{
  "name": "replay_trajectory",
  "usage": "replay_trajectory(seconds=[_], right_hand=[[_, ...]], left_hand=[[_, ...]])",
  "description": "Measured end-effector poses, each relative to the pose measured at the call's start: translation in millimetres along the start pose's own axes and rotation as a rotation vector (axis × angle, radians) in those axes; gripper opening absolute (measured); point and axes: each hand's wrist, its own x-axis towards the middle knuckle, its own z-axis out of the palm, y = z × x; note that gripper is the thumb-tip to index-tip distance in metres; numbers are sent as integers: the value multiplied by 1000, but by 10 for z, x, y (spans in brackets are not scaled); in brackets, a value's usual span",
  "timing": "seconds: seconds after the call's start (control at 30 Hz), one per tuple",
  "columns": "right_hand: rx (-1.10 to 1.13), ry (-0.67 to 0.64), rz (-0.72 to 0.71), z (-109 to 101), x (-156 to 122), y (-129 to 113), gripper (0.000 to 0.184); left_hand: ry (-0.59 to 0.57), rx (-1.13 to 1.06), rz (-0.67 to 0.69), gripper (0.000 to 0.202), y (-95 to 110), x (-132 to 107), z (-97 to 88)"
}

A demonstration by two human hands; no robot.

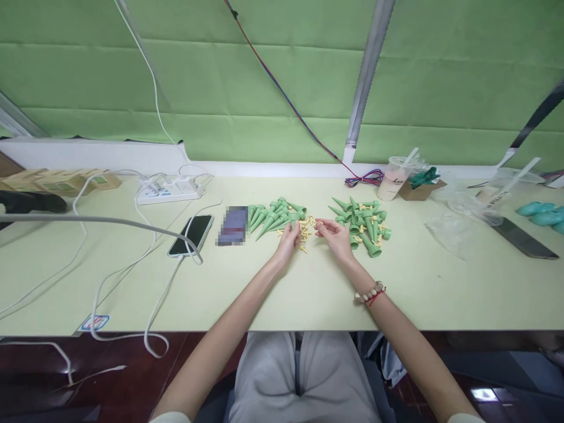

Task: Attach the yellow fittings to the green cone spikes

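Note:
My left hand (288,239) is closed around a green plastic cone, just in front of a pile of green cones (273,215). Small yellow plastic pieces (305,234) lie scattered between my two hands. My right hand (333,234) pinches one small yellow piece at its fingertips, a few centimetres from the left hand. To the right of it lies a second pile of green cones (363,223), several with yellow pieces fitted on them. A bead bracelet (369,294) sits on my right wrist.
On the pale table (308,294) lie a black phone (191,235) on a white cable, a blurred card (232,225), a power strip (170,189), a plastic drink cup (394,176), a cardboard box (422,187), clear bags (453,226), a second phone (524,239) and teal parts (541,212).

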Motion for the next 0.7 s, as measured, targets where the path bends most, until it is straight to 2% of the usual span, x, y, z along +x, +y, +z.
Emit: replay_trajectory(seconds=[0.07,0.17,0.43,0.57,0.7], right_hand=[[-10,4,-14,1,0,-2,43],[-15,6,-38,9,-4,-6,39],[-36,41,-98,24,-39,-52,31],[-49,75,-127,4,-37,-99,29],[-70,41,-128,0,-39,-115,30]], left_hand=[[-39,-31,-40,43,17,-14,15],[-66,-63,-26,43,27,-24,31],[-65,31,54,34,14,-17,17],[-38,47,96,36,28,-13,15],[-47,94,103,39,59,-34,32]])
